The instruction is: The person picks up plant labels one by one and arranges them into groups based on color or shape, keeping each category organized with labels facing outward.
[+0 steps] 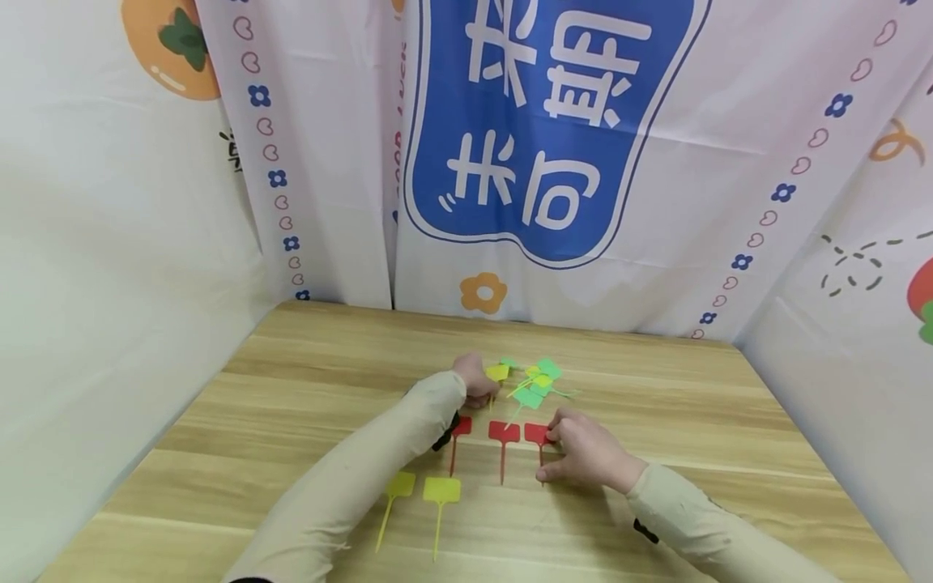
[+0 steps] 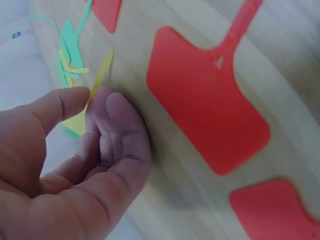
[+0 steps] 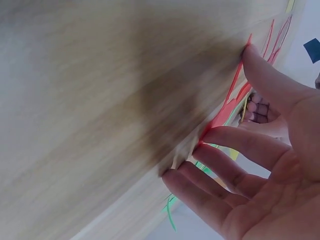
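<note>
At a wooden table point(image 1: 219, 437) walled by printed cloth point(image 1: 342, 162), a yellow tag point(image 1: 497, 372) is pinched by the left hand point(image 1: 475, 380) near a green-and-yellow heap point(image 1: 530, 397) — the rightmost red tag point(image 1: 535, 434), on the wood, is touched by the spread right hand point(image 1: 589, 453).

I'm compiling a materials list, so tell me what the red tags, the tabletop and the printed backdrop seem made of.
Red tags: probably thin, smooth plastic, fairly matte; flat head and stem run together as one piece.
Tabletop: wood or wood-look laminate, low sheen, streaked with grain.
Printed backdrop: likely fabric, matte, with soft creases.
</note>
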Demonstrator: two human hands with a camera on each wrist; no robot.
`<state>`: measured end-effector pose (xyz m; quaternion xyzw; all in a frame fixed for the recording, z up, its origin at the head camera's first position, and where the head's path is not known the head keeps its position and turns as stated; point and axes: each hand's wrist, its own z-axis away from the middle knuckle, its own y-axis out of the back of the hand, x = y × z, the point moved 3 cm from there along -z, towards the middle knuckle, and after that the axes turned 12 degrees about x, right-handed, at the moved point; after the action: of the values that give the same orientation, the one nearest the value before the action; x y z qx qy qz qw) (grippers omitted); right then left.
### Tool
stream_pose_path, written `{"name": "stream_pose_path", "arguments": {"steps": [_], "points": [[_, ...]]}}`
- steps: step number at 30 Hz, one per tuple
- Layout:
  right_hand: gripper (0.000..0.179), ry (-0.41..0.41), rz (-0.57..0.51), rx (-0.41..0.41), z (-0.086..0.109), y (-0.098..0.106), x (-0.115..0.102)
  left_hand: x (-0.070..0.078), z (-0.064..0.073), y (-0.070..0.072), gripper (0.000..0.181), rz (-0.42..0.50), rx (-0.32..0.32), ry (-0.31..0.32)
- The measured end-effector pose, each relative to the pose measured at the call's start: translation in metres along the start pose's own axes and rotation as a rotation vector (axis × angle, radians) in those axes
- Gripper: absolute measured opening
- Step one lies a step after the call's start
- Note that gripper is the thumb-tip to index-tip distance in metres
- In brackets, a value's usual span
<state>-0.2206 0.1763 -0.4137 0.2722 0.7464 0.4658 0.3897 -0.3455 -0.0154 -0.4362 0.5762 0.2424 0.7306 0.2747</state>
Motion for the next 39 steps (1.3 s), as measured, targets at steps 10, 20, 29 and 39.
{"name": "stream_pose_path", "arguments": {"steps": [10,20,29,39], "points": [[0.049,0.037,0.014,0.012,0.002,0.001,-0.001,0.006,0.021,0.007,0.016,0.182,-0.065,-0.014],[0.047,0.038,0.000,0.005,0.000,0.001,-0.001,0.019,0.066,0.037,0.012,0.440,-0.081,-0.072],[0.049,0.029,0.004,0.007,0.000,0.000,0.000,0.008,0.095,0.038,0.015,0.551,-0.135,-0.084],[0.049,0.006,-0.005,0.019,0.002,-0.001,0.001,0.012,0.138,0.047,0.019,0.658,-0.168,-0.104]]}}
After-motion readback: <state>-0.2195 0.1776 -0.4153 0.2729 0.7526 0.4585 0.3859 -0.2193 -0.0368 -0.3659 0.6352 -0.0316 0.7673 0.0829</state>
